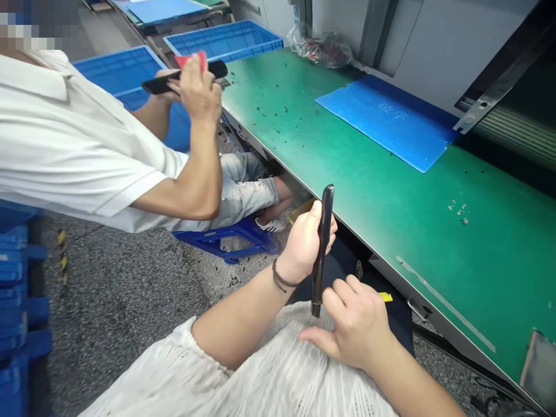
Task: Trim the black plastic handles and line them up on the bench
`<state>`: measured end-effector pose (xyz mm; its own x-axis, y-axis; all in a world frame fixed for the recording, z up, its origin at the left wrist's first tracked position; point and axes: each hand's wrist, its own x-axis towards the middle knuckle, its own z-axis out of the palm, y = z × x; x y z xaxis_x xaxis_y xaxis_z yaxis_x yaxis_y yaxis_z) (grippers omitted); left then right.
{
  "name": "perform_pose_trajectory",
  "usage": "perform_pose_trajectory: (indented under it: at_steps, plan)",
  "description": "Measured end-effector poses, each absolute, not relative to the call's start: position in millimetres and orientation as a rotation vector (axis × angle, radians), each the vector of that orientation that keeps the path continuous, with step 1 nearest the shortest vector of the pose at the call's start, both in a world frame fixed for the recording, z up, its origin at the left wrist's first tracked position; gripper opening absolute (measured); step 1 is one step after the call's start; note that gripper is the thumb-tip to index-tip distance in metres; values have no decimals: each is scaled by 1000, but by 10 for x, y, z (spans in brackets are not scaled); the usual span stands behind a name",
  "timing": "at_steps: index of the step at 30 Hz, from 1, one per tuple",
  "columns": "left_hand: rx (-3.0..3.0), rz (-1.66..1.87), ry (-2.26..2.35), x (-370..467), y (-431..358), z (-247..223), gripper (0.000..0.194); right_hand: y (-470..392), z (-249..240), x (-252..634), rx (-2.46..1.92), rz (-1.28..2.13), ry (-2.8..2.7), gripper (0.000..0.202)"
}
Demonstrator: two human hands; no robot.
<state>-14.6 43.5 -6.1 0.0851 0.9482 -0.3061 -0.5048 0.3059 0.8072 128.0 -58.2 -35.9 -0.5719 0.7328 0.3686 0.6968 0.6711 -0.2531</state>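
My left hand (302, 240) grips a long, glossy black plastic piece (322, 249) and holds it upright, edge toward me, above my lap. Close to its lower end is my right hand (354, 318), with the fingers curled and the thumb stretched out to the left. From behind those fingers pokes the end of a slim yellow tool (385, 296); the rest of it is hidden in the fist, so its kind does not show. Whether the right fingers touch the black piece I cannot tell.
A green worktable (369, 168) runs along my right, with a blue sheet (391, 119) and small black scraps. At left a seated co-worker (87, 150) holds a similar black piece (158, 85) and something red (191, 59). Blue crates (223, 43) stand behind.
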Motion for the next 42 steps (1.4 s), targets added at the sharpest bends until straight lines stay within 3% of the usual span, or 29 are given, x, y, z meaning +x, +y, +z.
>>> perform_pose_trajectory:
  at_steps: [10,16,19,23,25,27,32,34,38,42]
  plan:
    - [299,1280,1076,-406,640,-188,55,-540,-485,1164,-1059,-150,-2378,42]
    - [235,1351,1128,-588,760,-263,53,-492,-527,1194,-1056,72,-2192,19]
    - [242,1360,1127,-656,803,-294,54,-372,-594,1227,-1233,127,-2197,29]
    - [223,1364,1121,-748,844,-314,52,-206,-783,1244,-1507,55,-2485,88]
    - [205,1380,1146,-811,867,-299,51,-162,-865,1241,-1604,165,-2540,101]
    - [197,1401,1170,-883,898,-271,50,-140,-904,1237,-1645,358,-2463,93]
    - [251,1406,1174,-1018,1004,-199,51,-85,-796,1243,-1607,902,-2093,39]
    - [279,1400,1179,-1026,1054,-182,52,-50,-717,1253,-1563,1131,-1978,26]
    - [334,1397,1179,-990,1149,-164,51,23,-603,1261,-1453,1471,-1668,23]
    - [355,1380,1159,-963,1230,-155,52,111,-578,1208,-1427,1583,-1492,30]
